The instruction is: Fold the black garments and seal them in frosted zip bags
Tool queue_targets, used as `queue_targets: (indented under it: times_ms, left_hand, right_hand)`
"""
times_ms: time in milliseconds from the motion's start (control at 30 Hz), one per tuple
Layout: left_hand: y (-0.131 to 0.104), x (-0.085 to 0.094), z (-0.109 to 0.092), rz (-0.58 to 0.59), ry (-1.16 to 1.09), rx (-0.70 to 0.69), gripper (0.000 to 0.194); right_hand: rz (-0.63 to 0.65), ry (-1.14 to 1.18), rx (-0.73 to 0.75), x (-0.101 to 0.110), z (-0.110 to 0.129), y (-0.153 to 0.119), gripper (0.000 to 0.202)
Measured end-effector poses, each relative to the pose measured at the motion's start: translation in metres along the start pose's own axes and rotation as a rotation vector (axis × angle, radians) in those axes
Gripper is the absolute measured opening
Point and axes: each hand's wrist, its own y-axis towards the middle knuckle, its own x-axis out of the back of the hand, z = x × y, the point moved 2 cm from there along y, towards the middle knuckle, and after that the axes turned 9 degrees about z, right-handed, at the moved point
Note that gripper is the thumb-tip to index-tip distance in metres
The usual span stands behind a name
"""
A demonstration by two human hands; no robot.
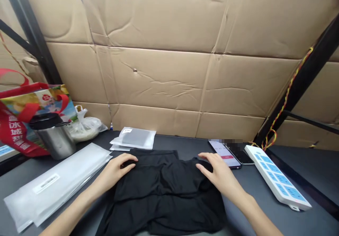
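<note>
A black cloth garment (164, 190) lies in creased folds on the dark table in front of me; its lower part runs out of the picture. At its upper left edge is my left hand (120, 169), thumb and forefinger apart, the fingertips resting on the cloth. My right hand (217, 172) touches the upper right side of the garment in much the same way, thumb and forefinger spread with a gap between them. The other fingers of both hands are partly hidden.
Labelled translucent plastic bags (63, 179) lie at left, smaller ones (136, 139) behind the garment. A steel tumbler (57, 139), printed shopping bag (16, 123) and knotted plastic bag (86, 126) stand back left. Two phones (225, 154) and a power strip (278, 177) lie right. Cardboard (159, 66) walls the back.
</note>
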Motion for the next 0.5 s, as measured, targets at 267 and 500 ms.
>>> queue_targets:
  times_ms: [267,500]
  left_hand:
    - [-0.028,0.009,-0.017,-0.165,-0.003,-0.119,0.024]
    - [-0.091,0.03,-0.05,0.251,-0.186,-0.156,0.008]
  right_hand:
    - [0.143,0.088,0.071,0.003,0.016,0.012,0.01]
    - [0.55,0.283,-0.012,0.039,0.017,-0.031,0.008]
